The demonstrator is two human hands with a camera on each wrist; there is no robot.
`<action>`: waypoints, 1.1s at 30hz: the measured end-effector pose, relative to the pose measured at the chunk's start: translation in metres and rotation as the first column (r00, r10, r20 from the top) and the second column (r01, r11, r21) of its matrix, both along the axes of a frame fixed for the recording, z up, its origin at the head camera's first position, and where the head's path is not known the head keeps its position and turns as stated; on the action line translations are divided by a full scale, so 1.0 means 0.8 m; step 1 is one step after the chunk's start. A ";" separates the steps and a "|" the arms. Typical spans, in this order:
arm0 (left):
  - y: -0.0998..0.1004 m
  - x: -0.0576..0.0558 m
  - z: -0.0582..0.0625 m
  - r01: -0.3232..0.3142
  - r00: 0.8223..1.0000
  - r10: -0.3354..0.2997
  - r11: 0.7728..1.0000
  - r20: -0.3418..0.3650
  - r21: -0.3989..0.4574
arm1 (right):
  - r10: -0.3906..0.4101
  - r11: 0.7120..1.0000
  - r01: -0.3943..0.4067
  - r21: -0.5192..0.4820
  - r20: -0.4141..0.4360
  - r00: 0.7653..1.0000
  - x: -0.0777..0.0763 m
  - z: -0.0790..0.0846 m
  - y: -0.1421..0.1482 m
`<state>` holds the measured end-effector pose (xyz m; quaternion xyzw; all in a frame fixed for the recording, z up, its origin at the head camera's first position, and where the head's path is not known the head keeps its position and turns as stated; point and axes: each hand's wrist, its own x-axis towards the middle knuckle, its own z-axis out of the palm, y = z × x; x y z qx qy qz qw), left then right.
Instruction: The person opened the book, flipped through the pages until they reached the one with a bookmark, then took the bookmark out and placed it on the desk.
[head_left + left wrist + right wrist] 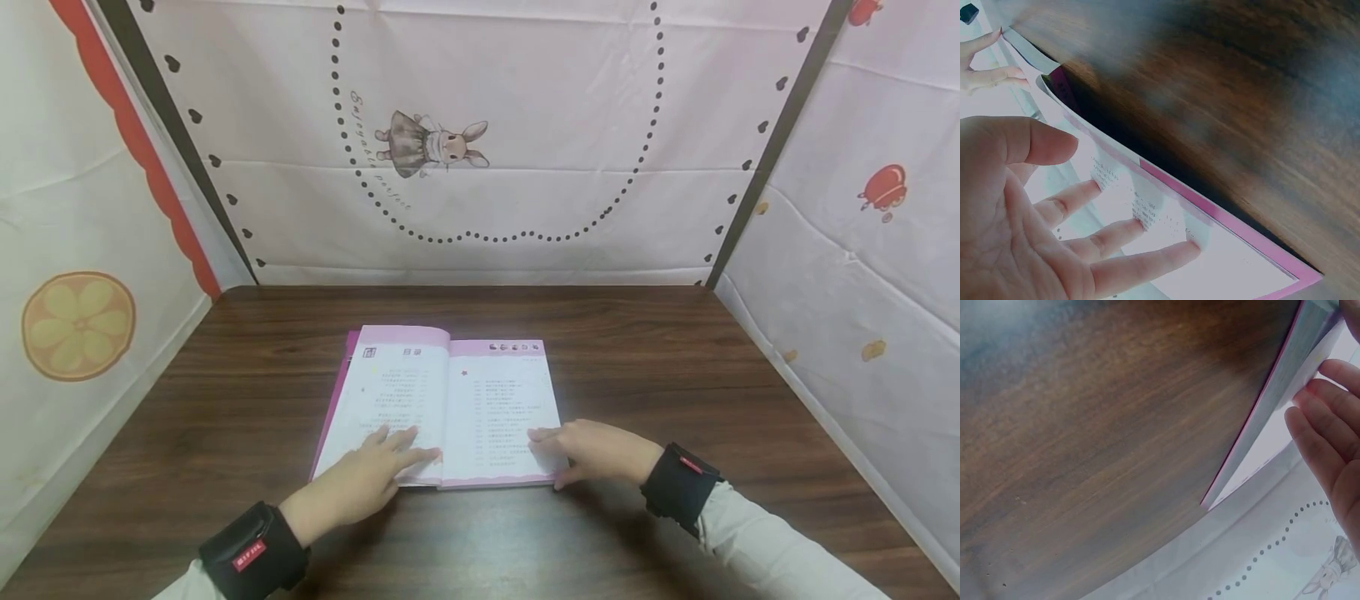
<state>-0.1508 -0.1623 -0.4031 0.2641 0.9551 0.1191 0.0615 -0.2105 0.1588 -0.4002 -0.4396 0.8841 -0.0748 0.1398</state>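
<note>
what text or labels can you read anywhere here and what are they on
"目录": heading on the left page of the open book, as far as it can be made out.
"Enjoyable perfect": cursive line on the back cloth beside the rabbit drawing, partly unclear.
Printed lines on both pages, under the left hand and right hand: too small to read.
Red tags on the two black wristbands: lettering too small to read.
</note>
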 end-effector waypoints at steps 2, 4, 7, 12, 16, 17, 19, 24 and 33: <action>0.000 -0.001 -0.001 -0.003 1.000 0.003 1.000 0.018 0.020 | -0.002 1.000 0.001 0.004 0.007 1.000 -0.001 0.001 0.000; 0.001 -0.002 -0.001 -0.009 0.999 0.008 0.999 0.032 0.032 | -0.002 1.000 0.002 0.006 0.014 1.000 -0.002 0.002 0.000; 0.004 -0.004 -0.002 -0.022 0.999 0.021 0.999 0.024 0.028 | 0.005 1.000 -0.005 0.004 0.033 0.999 -0.003 0.003 -0.001; 0.008 -0.006 -0.005 -0.014 0.998 0.015 1.000 -0.060 0.009 | 0.017 1.000 -0.018 0.004 0.069 0.997 -0.005 0.007 -0.002; 0.010 -0.006 -0.007 -0.014 0.996 0.014 1.000 -0.083 -0.003 | 0.050 0.999 -0.050 0.006 0.061 0.997 -0.005 0.011 0.000; 0.011 -0.006 -0.007 -0.016 0.996 0.015 1.000 -0.085 -0.007 | 0.065 0.998 -0.065 0.001 0.055 0.996 -0.005 0.011 0.000; 0.011 -0.006 -0.007 -0.025 0.996 0.024 1.000 -0.085 -0.013 | 0.087 0.996 -0.087 -0.006 0.045 0.995 -0.005 0.013 0.001; 0.012 -0.006 -0.005 -0.058 0.996 0.057 0.998 -0.068 -0.015 | 0.159 0.986 -0.160 -0.036 -0.028 0.987 -0.005 0.021 0.002; 0.013 -0.006 -0.005 -0.079 0.995 0.078 0.997 -0.056 -0.022 | 0.207 0.972 -0.230 -0.055 -0.268 0.941 0.000 0.045 -0.008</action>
